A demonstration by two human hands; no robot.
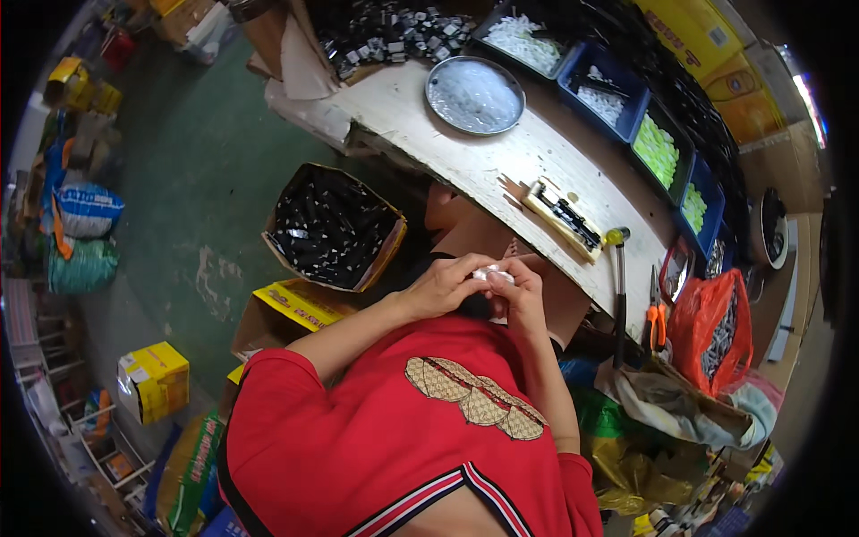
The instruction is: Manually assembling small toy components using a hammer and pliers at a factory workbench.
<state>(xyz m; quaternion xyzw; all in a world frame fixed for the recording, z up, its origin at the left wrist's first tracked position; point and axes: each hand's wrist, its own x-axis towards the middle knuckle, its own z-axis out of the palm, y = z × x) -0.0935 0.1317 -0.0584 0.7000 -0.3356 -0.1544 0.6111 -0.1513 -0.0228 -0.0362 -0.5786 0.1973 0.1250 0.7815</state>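
Both hands meet in front of my red shirt, just off the bench's near edge. Between their fingertips is a small crumpled white piece point(493, 272), perhaps tissue or cloth; the fingers cover much of it. My left hand point(445, 285) closes on it from the left, and my right hand point(522, 294) pinches it from the right. Anything wrapped inside it is hidden. On the bench beyond, nearest to my hands, lies a pale block fixture point(564, 219) with black parts set in its slot.
A hammer point(619, 286) and orange-handled pliers point(658, 318) lie on the bench point(394, 98) at right. A round metal tray point(475, 95) holds clear small pieces. Blue bins point(617, 123) line the back. A carton point(394, 242) of black parts stands left of the bench; a red bag point(684, 336) sits right.
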